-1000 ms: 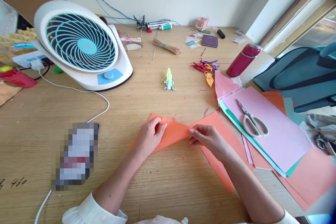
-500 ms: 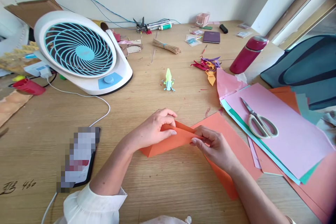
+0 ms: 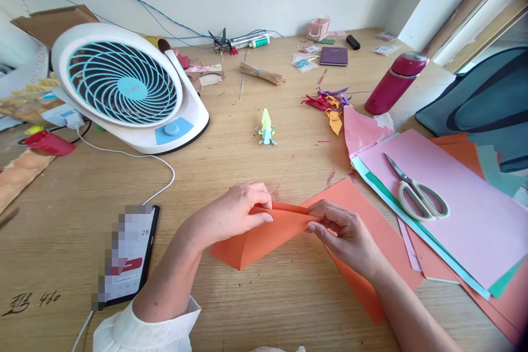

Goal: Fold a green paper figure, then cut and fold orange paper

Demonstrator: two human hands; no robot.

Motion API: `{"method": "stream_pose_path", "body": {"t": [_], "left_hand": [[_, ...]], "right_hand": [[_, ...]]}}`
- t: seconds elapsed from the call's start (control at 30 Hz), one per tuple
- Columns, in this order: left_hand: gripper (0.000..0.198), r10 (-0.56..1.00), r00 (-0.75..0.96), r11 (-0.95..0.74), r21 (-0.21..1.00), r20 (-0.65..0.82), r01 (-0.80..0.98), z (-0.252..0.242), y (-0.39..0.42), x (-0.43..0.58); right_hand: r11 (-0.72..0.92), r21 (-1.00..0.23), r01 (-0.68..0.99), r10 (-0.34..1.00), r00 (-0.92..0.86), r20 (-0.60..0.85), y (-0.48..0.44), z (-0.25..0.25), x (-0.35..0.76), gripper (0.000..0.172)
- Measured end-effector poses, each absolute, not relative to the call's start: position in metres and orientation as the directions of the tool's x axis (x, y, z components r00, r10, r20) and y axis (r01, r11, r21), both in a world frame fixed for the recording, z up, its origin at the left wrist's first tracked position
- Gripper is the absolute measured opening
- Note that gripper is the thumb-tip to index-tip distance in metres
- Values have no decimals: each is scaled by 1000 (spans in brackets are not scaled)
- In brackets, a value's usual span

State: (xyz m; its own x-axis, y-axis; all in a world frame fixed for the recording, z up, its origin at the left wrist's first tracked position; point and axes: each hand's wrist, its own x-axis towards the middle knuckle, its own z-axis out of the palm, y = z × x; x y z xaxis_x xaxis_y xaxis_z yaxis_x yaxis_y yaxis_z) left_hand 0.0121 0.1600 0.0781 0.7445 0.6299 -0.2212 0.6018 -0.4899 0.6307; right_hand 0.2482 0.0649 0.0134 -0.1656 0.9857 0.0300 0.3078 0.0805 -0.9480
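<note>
A folded sheet of orange paper (image 3: 264, 236) is held between both hands just above the table. My left hand (image 3: 235, 212) pinches its upper edge, thumb in front and fingers behind. At the right end, my right hand (image 3: 346, 236) grips the paper's narrow tip between thumb and fingers. The paper's layers stand slightly apart along the top, and a crease runs down near its lower left corner. Under my right hand and forearm lies another orange sheet (image 3: 371, 231), partly hidden. Beyond the hands stands a small green and blue paper figure (image 3: 266, 127).
Scissors (image 3: 421, 192) rest on a stack of coloured paper (image 3: 466, 220) at the right. A red bottle (image 3: 396, 83) stands behind it, near paper scraps (image 3: 330, 103). On the left are a white fan (image 3: 132, 88) and a phone (image 3: 132, 253) with its cable.
The folded paper has tilted, showing more of its front face, and its lower left corner sits lower. Both hands keep their hold. The whole view has shifted slightly.
</note>
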Motion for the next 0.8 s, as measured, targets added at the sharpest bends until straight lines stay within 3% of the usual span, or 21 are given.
{"method": "stream_pose_path", "body": {"t": [0.17,0.33,0.57,0.8], "left_hand": [[21,670,716,-523,562,-194,641,83,155,18],[22,701,692,-520,541,-172,661,87,148,24],[17,759,636,-478,542,-143,691,84,136,31],[16,780,591,-422,523,-207,741,88,116,26]], "right_hand": [[-54,-991,120,995,-77,-63,69,6,248,20],[-126,-980,-156,987,77,-139,73,1,247,45],[-192,-939,-285,981,-57,-183,73,1,249,18],[-291,-878,-379,955,-174,-241,71,2,241,20]]}}
